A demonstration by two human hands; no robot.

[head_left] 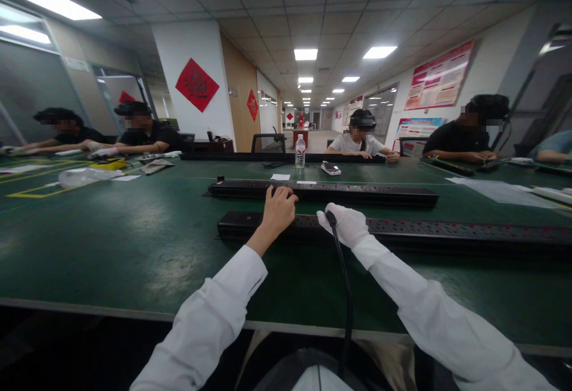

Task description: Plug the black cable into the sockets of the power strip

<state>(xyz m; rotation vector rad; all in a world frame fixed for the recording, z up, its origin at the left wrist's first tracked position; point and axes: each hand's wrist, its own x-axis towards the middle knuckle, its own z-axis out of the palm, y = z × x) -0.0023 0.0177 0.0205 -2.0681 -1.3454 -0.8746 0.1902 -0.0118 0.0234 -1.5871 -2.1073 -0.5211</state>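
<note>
Two long black power strips lie across the green table. My bare left hand rests with curled fingers on the near power strip, close to its left end. My right hand, in a white glove, is closed around the plug end of a black cable and presses it against the same strip. The cable runs down toward my body. The far power strip lies parallel just behind both hands, untouched.
A water bottle and a small white device stand beyond the strips. Several other people sit around the green table, with papers and tools before them. Paper sheets lie at the right.
</note>
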